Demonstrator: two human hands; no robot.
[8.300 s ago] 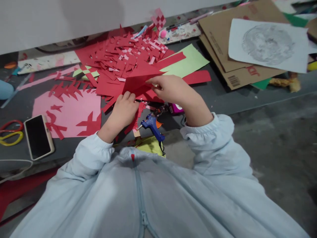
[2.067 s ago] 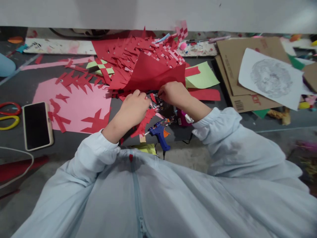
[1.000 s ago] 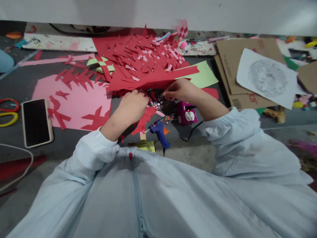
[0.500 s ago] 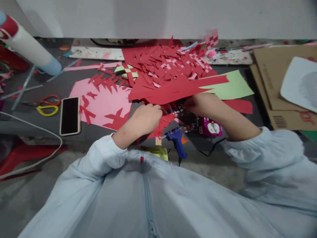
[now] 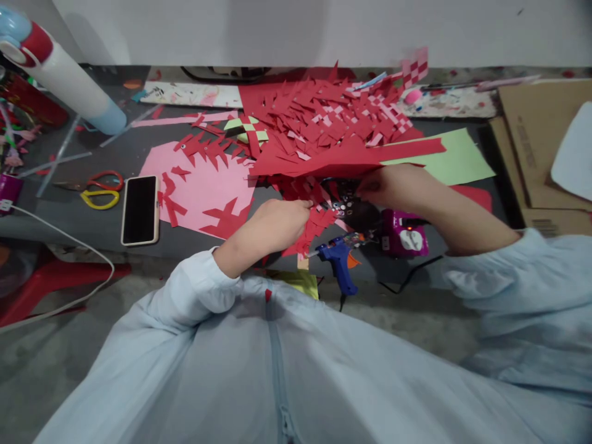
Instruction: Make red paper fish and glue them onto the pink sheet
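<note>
My left hand [image 5: 284,225] is closed, its fingers curled and the fingertips at the edge of a fringed red paper cut-out [image 5: 315,229]. My right hand [image 5: 391,185] has its fingers pinched together over a dark patch with small googly eyes [image 5: 343,208]; whatever they hold is too small to make out. Just above both hands lies a large red paper sheet [image 5: 305,166], its near edge raised, with many red and pink-checked scraps [image 5: 319,117] behind it. A blue glue gun [image 5: 340,262] rests at the table's front edge beside a purple box with a lit orange light [image 5: 404,233].
To the left are a phone [image 5: 140,211], scissors [image 5: 102,190] and pink paper [image 5: 203,191] with red cut-outs. A white-and-blue bottle [image 5: 74,80] stands at the far left. Light green paper [image 5: 457,157] and cardboard [image 5: 546,148] lie at the right.
The view has shifted slightly, so table items appear further right. My left fingers point out a little more, and the sheet's near edge looks more raised. My right hand stays by the googly eyes.
</note>
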